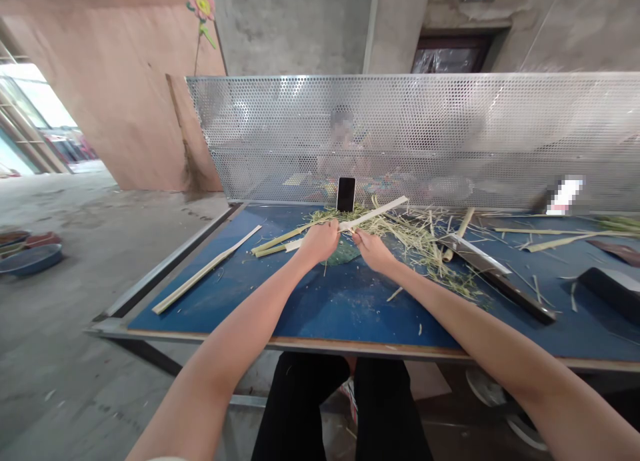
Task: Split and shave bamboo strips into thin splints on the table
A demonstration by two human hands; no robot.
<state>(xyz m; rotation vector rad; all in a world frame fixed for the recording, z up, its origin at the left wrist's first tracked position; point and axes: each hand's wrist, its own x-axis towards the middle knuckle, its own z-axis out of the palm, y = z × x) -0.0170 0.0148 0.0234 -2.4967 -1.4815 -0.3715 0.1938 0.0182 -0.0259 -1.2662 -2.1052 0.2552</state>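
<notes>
My left hand (319, 239) and my right hand (369, 247) are both closed around a long pale bamboo strip (375, 214) that slants up to the right over the blue table (320, 307). The hands sit close together near the table's middle. Under them lies a green patch among thin shavings (420, 241). Other split strips (275, 242) lie just left of my left hand.
A long bamboo strip (205, 271) lies at the left edge. A big cleaver-like knife (493, 267) lies to the right. A phone (346, 194) leans on the perforated metal screen (425, 134), behind which a person sits. Basins (30, 255) stand on the floor at left.
</notes>
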